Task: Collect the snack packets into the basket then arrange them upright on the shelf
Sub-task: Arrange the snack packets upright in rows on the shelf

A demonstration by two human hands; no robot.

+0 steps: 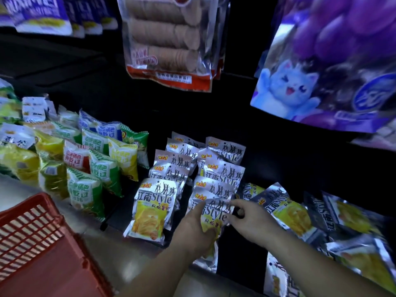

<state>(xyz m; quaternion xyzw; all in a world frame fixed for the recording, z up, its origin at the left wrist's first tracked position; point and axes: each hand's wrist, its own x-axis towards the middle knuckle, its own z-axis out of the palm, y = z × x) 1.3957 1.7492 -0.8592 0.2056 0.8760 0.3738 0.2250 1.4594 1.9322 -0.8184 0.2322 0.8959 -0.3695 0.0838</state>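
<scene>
A silver and yellow snack packet (215, 213) stands at the front of the right row on the dark shelf (267, 159). My left hand (192, 228) grips its lower left side. My right hand (246, 219) pinches its upper right edge. Behind it, several matching packets (222, 168) stand upright in two rows, and another upright packet (152, 211) fronts the left row. More of the same packets (287, 211) lie flat in a loose pile to the right. The red basket (30, 236) sits at the lower left.
Green, yellow and white snack bags (85, 189) fill the shelf to the left. A hanging biscuit bag (167, 43) and a large purple bag with a cat print (321, 67) hang overhead. The shelf's front edge (128, 243) runs under my arms.
</scene>
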